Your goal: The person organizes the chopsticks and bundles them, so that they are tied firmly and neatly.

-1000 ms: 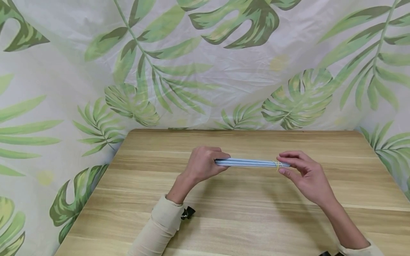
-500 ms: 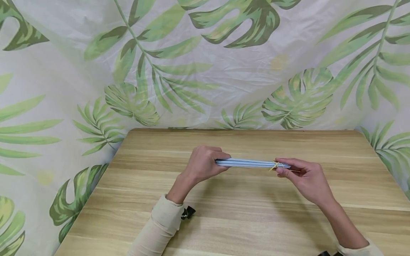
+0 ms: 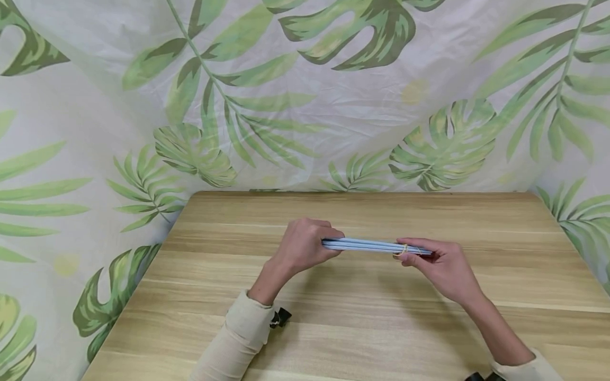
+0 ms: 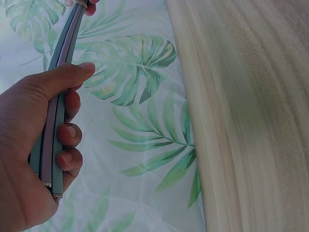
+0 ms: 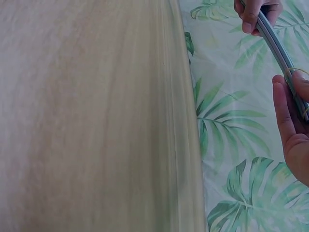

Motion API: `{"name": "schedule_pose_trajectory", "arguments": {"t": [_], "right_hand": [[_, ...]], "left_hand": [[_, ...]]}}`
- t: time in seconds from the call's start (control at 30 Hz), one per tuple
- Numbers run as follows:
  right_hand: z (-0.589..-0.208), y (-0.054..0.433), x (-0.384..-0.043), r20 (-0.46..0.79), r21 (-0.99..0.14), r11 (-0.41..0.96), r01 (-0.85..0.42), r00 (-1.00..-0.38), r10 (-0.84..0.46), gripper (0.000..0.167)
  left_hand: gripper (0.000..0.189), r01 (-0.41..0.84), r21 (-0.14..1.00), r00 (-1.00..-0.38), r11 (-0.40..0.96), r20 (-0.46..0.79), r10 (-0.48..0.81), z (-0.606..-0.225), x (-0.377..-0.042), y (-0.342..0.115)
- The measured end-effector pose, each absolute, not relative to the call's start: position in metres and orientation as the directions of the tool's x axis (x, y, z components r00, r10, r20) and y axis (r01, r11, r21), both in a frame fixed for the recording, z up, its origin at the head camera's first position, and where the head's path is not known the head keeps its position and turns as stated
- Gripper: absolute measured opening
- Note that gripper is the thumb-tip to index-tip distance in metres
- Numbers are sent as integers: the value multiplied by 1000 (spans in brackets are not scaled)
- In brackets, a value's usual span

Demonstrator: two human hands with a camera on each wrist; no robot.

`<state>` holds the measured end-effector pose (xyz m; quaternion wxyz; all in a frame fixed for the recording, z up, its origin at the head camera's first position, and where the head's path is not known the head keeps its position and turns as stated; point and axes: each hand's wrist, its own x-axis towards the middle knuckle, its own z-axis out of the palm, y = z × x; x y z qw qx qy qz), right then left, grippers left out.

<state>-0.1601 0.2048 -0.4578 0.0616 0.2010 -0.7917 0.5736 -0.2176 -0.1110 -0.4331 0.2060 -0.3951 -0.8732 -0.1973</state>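
A bundle of several slim, straight-sided pale blue sticks (image 3: 367,245) is held level above the table. My left hand (image 3: 305,243) grips its left end, fingers curled round it and thumb along the top. In the left wrist view, squarish stick ends (image 4: 47,182) poke out below the palm, and one stick looks purplish. A thin yellow rubber band (image 3: 404,250) loops round the bundle near its right end. There my right hand (image 3: 440,264) pinches the bundle at the band between thumb and fingers. The right tips of the sticks are partly hidden by that hand.
A wood-grain table (image 3: 362,328) lies below both hands. Behind it and at its sides hangs a white cloth with green leaf prints (image 3: 352,121). Black wrist gear (image 3: 280,317) sits at the left cuff.
My right hand has closed from loosely spread fingers to a pinch and shifted left. The rubber band has slid slightly left along the sticks. My left hand is nearly still.
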Motion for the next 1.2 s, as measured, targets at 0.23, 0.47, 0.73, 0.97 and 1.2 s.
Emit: {"name": "schedule_pose_trajectory", "arguments": {"t": [0.23, 0.47, 0.73, 0.97, 1.2], "right_hand": [[-452, 210, -162, 322, -882, 273, -384, -914, -247, 46], [-451, 219, -163, 359, -879, 258, -402, -912, -199, 22], [-451, 214, -160, 282, -884, 342, -318, -947, -153, 25], [-454, 200, -159, 219, -898, 338, -280, -953, -208, 32], [-451, 206, -161, 279, -885, 323, -334, -938, -206, 39]], "left_hand": [[13, 754, 175, -619, 633, 509, 597, -429, -217, -114], [13, 751, 180, -620, 636, 525, 583, -428, -218, -118], [13, 765, 169, -600, 622, 539, 591, -428, -217, -115], [12, 789, 158, -576, 594, 527, 625, -430, -213, -108], [13, 764, 148, -599, 628, 526, 604, -428, -213, -110]]}}
